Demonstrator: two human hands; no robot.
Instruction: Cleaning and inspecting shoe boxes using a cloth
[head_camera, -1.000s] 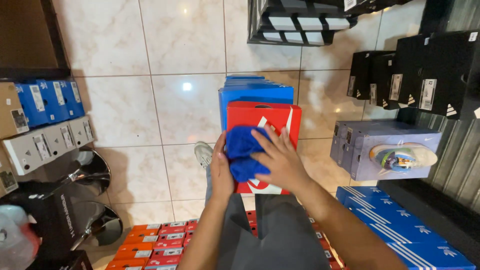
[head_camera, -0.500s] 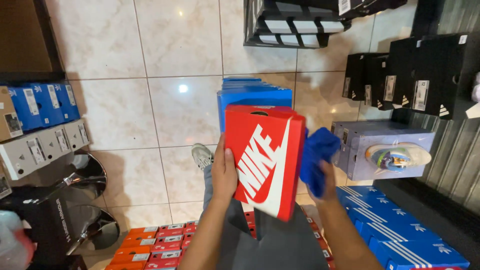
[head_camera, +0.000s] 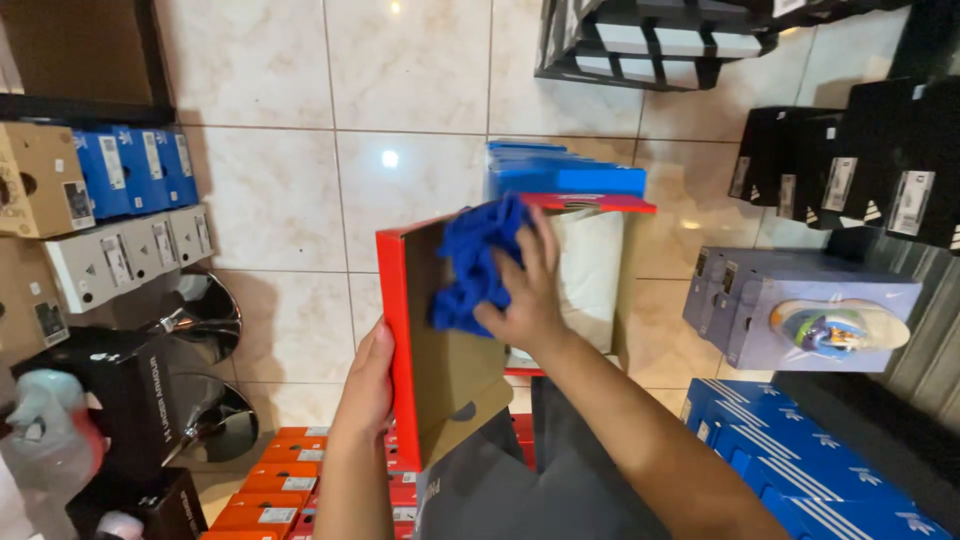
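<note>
A red shoebox lid (head_camera: 435, 330) stands on edge in front of me, its brown cardboard inside turned toward me. My left hand (head_camera: 370, 385) grips its left rim from below. My right hand (head_camera: 525, 295) presses a crumpled blue cloth (head_camera: 472, 262) against the inside of the lid near its top. Behind the lid the open red shoebox (head_camera: 585, 270) shows white paper inside and rests on my lap. A stack of blue shoeboxes (head_camera: 565, 172) stands on the tiled floor just beyond it.
Blue and white shoeboxes (head_camera: 130, 215) line the left wall. Black boxes (head_camera: 850, 170) sit at the right, above a grey box with a shoe (head_camera: 800, 310). Blue boxes (head_camera: 800, 440) lie lower right, orange ones (head_camera: 270, 480) lower left. A chrome stool base (head_camera: 205, 315) stands at the left.
The closed red box has been opened; its lid is now turned with the inside toward me. My right hand brought the blue cloth from the right side onto the lid's inside.
</note>
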